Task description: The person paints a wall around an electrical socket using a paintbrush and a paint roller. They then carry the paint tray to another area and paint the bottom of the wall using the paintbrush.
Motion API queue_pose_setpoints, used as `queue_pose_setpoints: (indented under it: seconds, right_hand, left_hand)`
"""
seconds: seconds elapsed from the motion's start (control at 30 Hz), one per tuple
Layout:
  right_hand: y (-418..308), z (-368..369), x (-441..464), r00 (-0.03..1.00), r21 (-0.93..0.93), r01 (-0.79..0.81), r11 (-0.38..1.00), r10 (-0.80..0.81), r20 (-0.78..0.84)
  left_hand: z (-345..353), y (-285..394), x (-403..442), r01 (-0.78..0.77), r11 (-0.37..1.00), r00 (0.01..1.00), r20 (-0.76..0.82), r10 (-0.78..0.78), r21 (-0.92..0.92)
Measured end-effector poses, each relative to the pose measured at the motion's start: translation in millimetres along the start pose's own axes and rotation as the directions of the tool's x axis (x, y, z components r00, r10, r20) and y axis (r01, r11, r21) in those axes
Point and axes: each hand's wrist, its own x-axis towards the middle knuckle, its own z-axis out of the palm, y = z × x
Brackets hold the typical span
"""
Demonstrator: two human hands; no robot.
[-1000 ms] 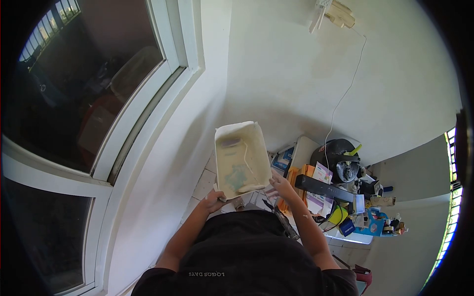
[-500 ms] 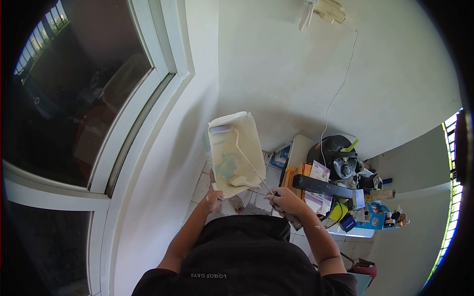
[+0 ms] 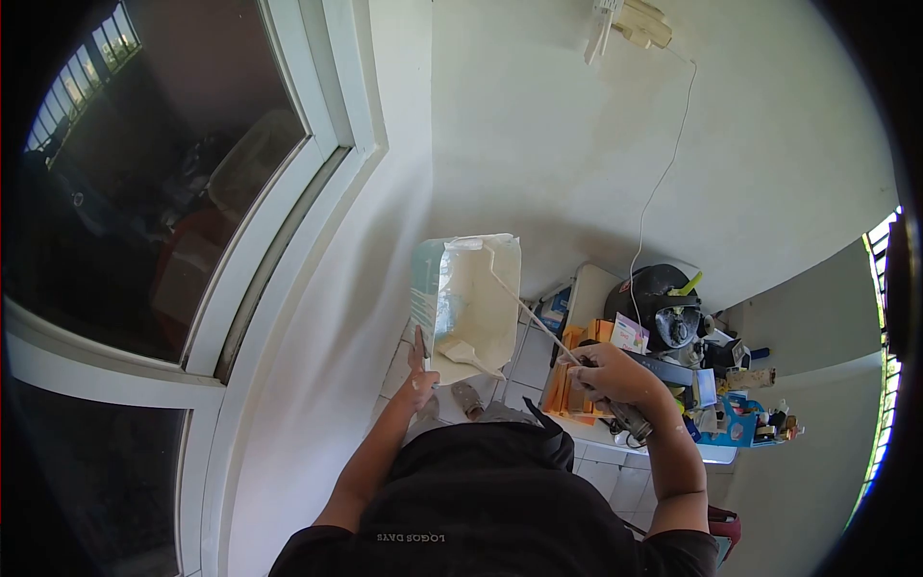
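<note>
My left hand (image 3: 420, 383) grips the near left corner of a paint-smeared, cream-and-green paint tray (image 3: 499, 308), tilted in front of me. My right hand (image 3: 608, 373) is closed around the handle of a paint roller (image 3: 538, 322), out to the right of the tray. The roller's thin frame slants up to the left, and its pale roller head (image 3: 464, 244) rests at the tray's far rim. Inside the near end of the tray lies a paint-covered brush (image 3: 469, 357), its handle over the near right edge.
A cluttered table (image 3: 588, 288) stands to the right with orange boxes (image 3: 575, 380), a black helmet (image 3: 663, 293) and a blue basket (image 3: 738, 423). A white-framed glass door (image 3: 288, 231) is on the left. A cord (image 3: 663, 173) hangs down the pale wall (image 3: 538, 135) ahead.
My right hand has moved right and up, taking the roller head to the tray's far rim. The tray has tipped, showing more of its green outer left side.
</note>
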Motion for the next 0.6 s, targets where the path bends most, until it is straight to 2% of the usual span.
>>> queue_pose_setpoints:
  seconds: [0.2,0.37,0.5,0.6]
  right_hand:
    - [-13.2,-2.2,-22.8,0.993,-0.032,-0.118,0.992,0.118,-0.019]
    - [-0.3,-2.9,-4.3,0.996,-0.1,-0.085,0.991,0.082,-0.035]
    - [7.2,-3.0,22.1,0.997,-0.144,-0.069,0.987,0.064,-0.041]
    - [7.0,-9.3,19.2,0.994,-0.029,-0.109,0.994,0.109,-0.008]
  left_hand:
    - [-12.5,-26.5,13.4,0.032,0.999,0.999,0.007,-0.032,-0.041]
    - [-34.9,-55.8,22.3,0.083,0.995,0.996,0.031,-0.082,-0.061]
    - [6.5,-36.5,3.0,0.07,0.971,0.998,0.022,-0.066,-0.227]
    - [24.1,-23.3,-1.8,0.029,0.943,1.0,0.01,-0.027,-0.33]
